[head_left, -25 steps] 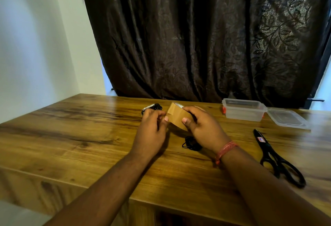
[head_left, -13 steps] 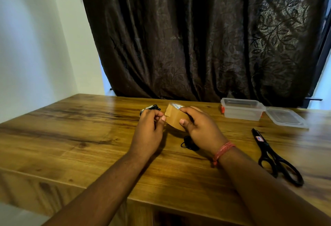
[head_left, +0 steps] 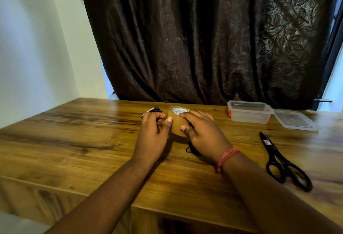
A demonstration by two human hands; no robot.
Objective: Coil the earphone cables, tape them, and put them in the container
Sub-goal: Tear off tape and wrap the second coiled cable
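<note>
The roll of brown tape (head_left: 176, 122) is held up just above the wooden table (head_left: 74, 141), roughly in the middle. The right hand (head_left: 202, 133) is wrapped around it from the right side, fingers over the top and thumb pressed on the brown face, so it's clearly gripping the roll. The left hand (head_left: 153, 133) is curled in close on the other side, thumb tip touching the edge of the roll and fingers bent in, pinching at the tape surface; can't tell if it's got a loose end yet. The roll's white core label with blue print shows on top.

A dark coiled earphone cable (head_left: 192, 149) sits on the table partly hidden under the right hand. Another black bundle of cable (head_left: 154, 110) pokes out behind the left hand. Off to the right there's a clear plastic container (head_left: 249, 112), its lid (head_left: 295, 120) lying just beside it, and black scissors (head_left: 284, 163) nearer the table edge. A red thread bracelet (head_left: 226, 155) is on the right wrist.
</note>
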